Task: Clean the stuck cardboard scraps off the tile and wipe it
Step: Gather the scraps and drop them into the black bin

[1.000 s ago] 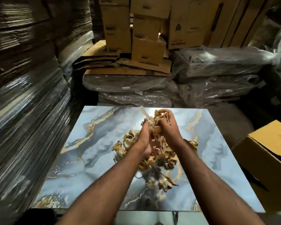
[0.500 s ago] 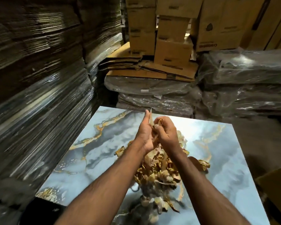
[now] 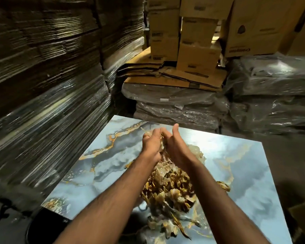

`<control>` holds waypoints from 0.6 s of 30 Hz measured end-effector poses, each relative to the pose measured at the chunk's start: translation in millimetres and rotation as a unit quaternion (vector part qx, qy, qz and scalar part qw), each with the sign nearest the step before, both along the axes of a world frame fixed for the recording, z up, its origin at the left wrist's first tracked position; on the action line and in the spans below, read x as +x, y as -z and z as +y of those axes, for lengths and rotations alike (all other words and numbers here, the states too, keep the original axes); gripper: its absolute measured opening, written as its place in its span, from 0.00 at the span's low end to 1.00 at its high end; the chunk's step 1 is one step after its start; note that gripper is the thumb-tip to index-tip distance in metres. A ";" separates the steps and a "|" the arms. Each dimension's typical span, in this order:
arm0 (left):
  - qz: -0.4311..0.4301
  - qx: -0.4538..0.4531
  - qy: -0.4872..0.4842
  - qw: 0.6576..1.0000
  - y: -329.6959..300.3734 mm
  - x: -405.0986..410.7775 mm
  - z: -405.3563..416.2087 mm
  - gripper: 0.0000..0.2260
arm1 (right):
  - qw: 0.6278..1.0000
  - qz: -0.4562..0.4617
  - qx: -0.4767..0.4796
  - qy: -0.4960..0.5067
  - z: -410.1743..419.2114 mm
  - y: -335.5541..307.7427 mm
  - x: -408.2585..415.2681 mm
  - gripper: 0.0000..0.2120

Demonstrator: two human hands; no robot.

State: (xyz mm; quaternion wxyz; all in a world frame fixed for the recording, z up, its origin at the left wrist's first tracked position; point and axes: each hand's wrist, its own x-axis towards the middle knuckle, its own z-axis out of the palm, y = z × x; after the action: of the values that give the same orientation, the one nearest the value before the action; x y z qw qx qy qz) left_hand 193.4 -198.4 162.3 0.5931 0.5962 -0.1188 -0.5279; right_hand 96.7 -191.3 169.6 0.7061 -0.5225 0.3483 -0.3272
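Tile: a glossy blue-grey marbled tile with gold veins lies flat, one corner pointing away; it mirrors the light
Scraps: a heap of torn brown cardboard scraps sits on the middle of the tile, running toward its near edge; some pieces look wet or filmy
Left hand: the left hand is raised above the heap, fingers curled round a small clump of scraps pressed between both hands
Right hand: the right hand lies against the left, thumb pointing up, fingers bent onto the same clump
Room: a dim storeroom; tall stacks of flattened cardboard in clear wrap fill the left; plastic-wrapped bundles lie behind the tile; flattened cartons rest on them; brown boxes are piled above
Near corner: a dark round bin shows at lower left
Writing: a large box bears upside-down print, too blurred to read surely; labels on the smaller boxes are illegible
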 end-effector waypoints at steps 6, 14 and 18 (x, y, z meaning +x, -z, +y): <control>0.047 -0.002 -0.026 0.999 -5.0 25.9 -13.5 0.10 | 0.979 0.063 -0.076 0.178 -27.2 4.1 -24.5 0.20; 0.058 -0.058 -0.006 0.997 -23.2 15.2 -21.3 0.12 | 0.966 -0.033 0.215 0.137 -3.3 49.8 7.3 0.27; -0.132 -0.103 -0.035 0.985 -13.4 9.7 -3.1 0.04 | 0.907 -0.231 0.316 0.156 -9.0 29.7 24.1 0.21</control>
State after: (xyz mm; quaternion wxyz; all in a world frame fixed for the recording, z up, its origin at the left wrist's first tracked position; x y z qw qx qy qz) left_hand 203.1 -201.5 175.7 0.6487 0.6000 -0.2288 -0.4085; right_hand 120.8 -200.2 139.9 0.8348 -0.1205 0.3381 -0.4176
